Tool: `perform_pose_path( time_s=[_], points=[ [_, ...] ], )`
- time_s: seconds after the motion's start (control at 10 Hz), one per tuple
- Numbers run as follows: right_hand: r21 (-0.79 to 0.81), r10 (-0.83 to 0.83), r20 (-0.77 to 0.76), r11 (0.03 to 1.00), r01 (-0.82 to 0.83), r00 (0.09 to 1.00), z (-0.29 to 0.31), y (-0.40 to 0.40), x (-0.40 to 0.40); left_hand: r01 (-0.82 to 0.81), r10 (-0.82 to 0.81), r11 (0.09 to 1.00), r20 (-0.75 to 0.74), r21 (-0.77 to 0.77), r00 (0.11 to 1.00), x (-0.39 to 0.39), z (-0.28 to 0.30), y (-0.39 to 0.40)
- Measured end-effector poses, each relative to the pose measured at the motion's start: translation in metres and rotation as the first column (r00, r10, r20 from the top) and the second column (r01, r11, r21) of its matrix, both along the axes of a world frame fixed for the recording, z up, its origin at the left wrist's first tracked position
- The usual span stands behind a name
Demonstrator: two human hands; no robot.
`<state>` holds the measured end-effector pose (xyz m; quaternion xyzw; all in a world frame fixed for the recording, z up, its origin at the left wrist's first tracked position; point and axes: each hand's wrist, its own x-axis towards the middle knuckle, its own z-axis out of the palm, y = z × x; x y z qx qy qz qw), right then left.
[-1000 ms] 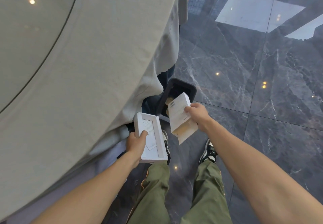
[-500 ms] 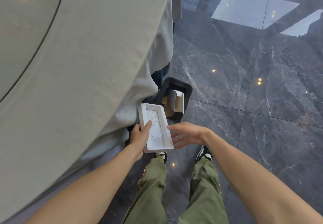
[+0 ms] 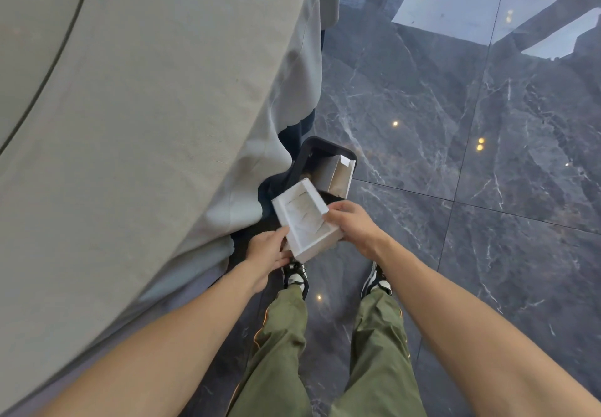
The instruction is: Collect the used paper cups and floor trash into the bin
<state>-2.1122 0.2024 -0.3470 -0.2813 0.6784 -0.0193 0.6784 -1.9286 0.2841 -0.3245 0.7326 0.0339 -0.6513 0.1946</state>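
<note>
A shallow white cardboard box (image 3: 300,218) with folded paper inside hangs tilted just in front of the black bin (image 3: 317,151). My left hand (image 3: 268,249) grips its lower left edge. My right hand (image 3: 353,224) grips its right edge. The bin stands on the floor beside the draped table and holds a cardboard piece (image 3: 338,172) leaning against its right wall.
A round table under a grey cloth (image 3: 156,124) fills the left side, its hem hanging down next to the bin. Dark polished marble floor (image 3: 471,172) spreads to the right. My two shoes (image 3: 296,275) stand just behind the bin.
My right hand let the cardboard piece fall into the bin, then came back and took the right edge of the white box. The box has swung toward the bin.
</note>
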Motion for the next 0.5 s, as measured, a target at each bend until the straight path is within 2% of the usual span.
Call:
perform_pose_path(
  time_s=[0.1, 0.2, 0.3, 0.5],
  points=[
    [-0.107, 0.073, -0.187, 0.99, -0.094, 0.98, -0.004, -0.011, 0.001, 0.023, -0.023, 1.0, 0.01, -0.002, 1.0, 0.0, 0.001, 0.002],
    [-0.141, 0.142, -0.302, 0.971, -0.192, 0.943, -0.007, -0.019, 0.003, 0.048, -0.048, 0.999, 0.009, -0.001, 0.999, 0.001, 0.0, 0.006],
    [-0.182, 0.152, -0.351, 0.957, -0.226, 0.924, -0.01, -0.03, 0.006, 0.067, -0.066, 0.998, 0.029, -0.013, 0.997, 0.002, 0.002, 0.005],
    [-0.143, 0.234, -0.359, 0.943, -0.301, 0.904, 0.012, -0.025, 0.006, 0.194, -0.189, 0.98, 0.116, -0.033, 0.975, 0.001, 0.02, 0.0]
  ],
)
